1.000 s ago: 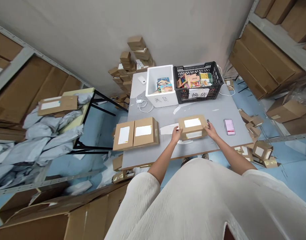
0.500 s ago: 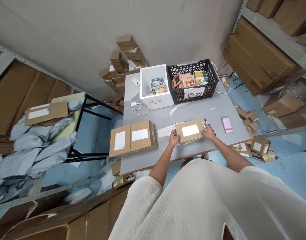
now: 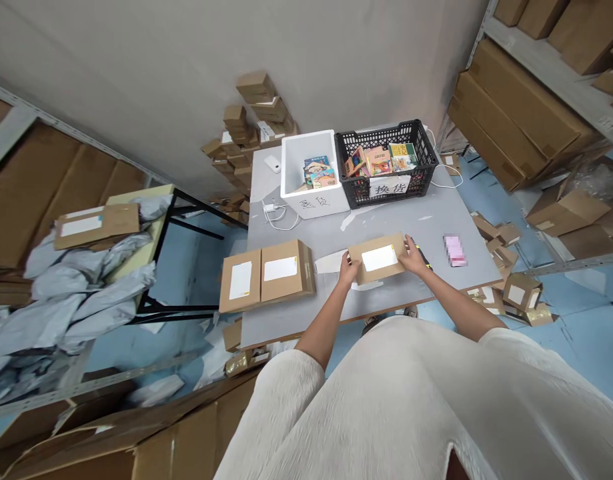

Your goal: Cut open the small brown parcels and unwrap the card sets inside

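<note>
Between my two hands is a small brown cardboard box (image 3: 357,257) with a white label on its top face, held tilted over the grey table (image 3: 331,303). My left hand (image 3: 349,270) grips its left end, fingers closed round the edge. At the opposite end my right hand (image 3: 411,257) has its fingers wrapped round the right side. A yellow and black box cutter (image 3: 424,258) lies on the table just beyond my right hand, partly hidden by it. Two labelled cardboard boxes (image 3: 306,277) stand side by side to the left of my left hand.
A white foam bin (image 3: 316,205) and a black plastic crate (image 3: 359,193), both holding books, stand at the table's back. A pink blurred item (image 3: 455,250) lies at right. White cables (image 3: 281,220) trail near the bin. Grey parcels (image 3: 106,293) pile up at left.
Both hands have lifted the small box slightly and tipped it, and it has shifted a little to the left. The other things on the table stay where they were.
</note>
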